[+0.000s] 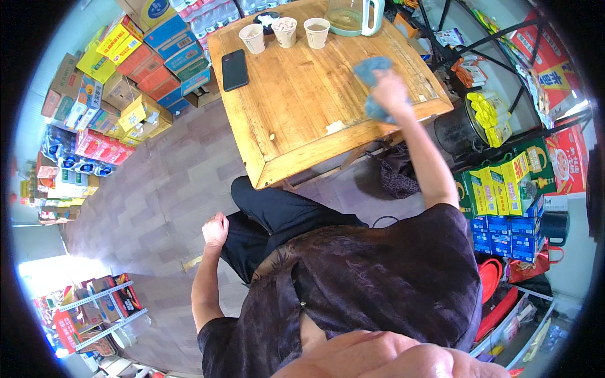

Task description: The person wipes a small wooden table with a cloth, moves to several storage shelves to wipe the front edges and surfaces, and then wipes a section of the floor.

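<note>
My right hand, blurred, presses a blue cloth onto the right side of a wooden table. Parts of the cloth stick out on both sides of the fingers. My left hand rests on my thigh, loosely curled, with nothing seen in it. A dark smartphone lies near the table's left edge. Along the far side stand a left paper cup, a middle paper cup and a right paper cup with liquid in it. Beside them is a clear pitcher with a pale handle, partly filled.
Stacked cartons and packs of bottled water stand beyond the table's left side. To the right are a black metal rack, a dark bin with yellow packages, and yellow boxes. Wood-patterned floor lies at my left.
</note>
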A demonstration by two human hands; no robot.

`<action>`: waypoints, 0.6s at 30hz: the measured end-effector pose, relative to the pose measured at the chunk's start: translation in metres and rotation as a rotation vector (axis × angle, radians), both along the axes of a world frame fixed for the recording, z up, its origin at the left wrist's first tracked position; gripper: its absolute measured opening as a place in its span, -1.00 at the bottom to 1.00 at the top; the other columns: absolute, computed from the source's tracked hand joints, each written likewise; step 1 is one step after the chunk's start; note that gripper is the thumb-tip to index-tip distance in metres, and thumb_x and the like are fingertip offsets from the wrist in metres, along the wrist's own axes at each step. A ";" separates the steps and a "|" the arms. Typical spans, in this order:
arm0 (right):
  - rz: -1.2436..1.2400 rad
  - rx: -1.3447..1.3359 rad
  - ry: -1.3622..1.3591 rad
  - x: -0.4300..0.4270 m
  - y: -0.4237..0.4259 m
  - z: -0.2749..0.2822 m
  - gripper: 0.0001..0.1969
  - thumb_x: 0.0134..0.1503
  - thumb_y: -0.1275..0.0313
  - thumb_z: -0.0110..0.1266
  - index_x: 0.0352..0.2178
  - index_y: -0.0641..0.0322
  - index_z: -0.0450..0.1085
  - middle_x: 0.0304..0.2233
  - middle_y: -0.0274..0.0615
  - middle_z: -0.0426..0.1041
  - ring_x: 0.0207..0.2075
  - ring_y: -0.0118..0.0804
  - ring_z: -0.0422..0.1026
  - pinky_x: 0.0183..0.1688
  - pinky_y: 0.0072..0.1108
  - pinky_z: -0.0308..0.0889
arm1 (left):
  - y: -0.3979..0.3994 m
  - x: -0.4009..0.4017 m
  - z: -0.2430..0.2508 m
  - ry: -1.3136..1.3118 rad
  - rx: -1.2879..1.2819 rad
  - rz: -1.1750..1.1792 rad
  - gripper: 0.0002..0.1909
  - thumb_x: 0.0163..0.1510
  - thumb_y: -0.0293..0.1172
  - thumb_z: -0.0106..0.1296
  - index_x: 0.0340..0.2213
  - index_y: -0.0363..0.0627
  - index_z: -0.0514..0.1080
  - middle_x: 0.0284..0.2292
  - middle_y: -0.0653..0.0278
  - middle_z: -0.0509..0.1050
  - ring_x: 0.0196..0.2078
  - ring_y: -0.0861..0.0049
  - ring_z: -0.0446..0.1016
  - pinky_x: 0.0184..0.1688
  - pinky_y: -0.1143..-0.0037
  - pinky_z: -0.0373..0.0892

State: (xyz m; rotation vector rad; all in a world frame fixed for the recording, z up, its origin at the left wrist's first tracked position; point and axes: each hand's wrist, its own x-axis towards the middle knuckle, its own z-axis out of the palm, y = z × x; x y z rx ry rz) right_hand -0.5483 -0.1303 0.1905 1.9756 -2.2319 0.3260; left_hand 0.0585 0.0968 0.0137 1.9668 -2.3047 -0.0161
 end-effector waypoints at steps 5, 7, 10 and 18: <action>0.509 0.136 -0.024 0.179 0.074 0.026 -0.61 -0.08 0.52 0.00 -0.13 0.05 0.41 -0.10 -0.11 0.39 -0.07 -0.02 0.37 0.00 -0.25 0.29 | 0.005 0.003 0.002 -0.057 0.040 0.086 -0.77 0.11 -0.27 -0.07 -0.55 -0.10 0.37 -0.54 0.07 0.51 -0.49 0.09 0.51 -0.41 0.19 0.43; 0.721 -0.046 -0.014 0.220 0.088 0.001 -0.70 -0.08 0.44 0.08 -0.22 0.05 0.44 -0.19 -0.16 0.38 -0.13 -0.10 0.38 -0.16 -0.31 0.35 | -0.001 -0.002 0.003 -0.045 0.048 0.120 -0.75 0.12 -0.26 -0.09 -0.55 -0.12 0.37 -0.53 0.04 0.51 -0.48 0.07 0.51 -0.41 0.16 0.42; 0.955 -0.033 -0.078 0.263 0.114 0.012 -0.66 -0.08 0.47 0.07 -0.19 0.06 0.47 -0.17 -0.13 0.40 -0.13 -0.09 0.39 -0.12 -0.30 0.35 | 0.005 -0.002 0.010 0.105 -0.005 0.234 -0.71 0.15 -0.23 -0.11 -0.53 -0.15 0.38 -0.53 0.00 0.49 -0.46 0.03 0.50 -0.40 0.16 0.40; 0.570 0.022 -0.125 0.134 0.077 0.007 -0.49 -0.16 0.52 0.06 -0.06 0.15 0.44 0.02 0.09 0.40 0.06 0.07 0.36 0.14 -0.29 0.24 | 0.037 -0.058 0.235 0.909 -0.463 0.164 -0.87 0.14 -0.50 -0.03 -0.35 -0.26 0.50 -0.51 0.25 0.50 -0.50 0.63 0.40 -0.43 0.58 0.30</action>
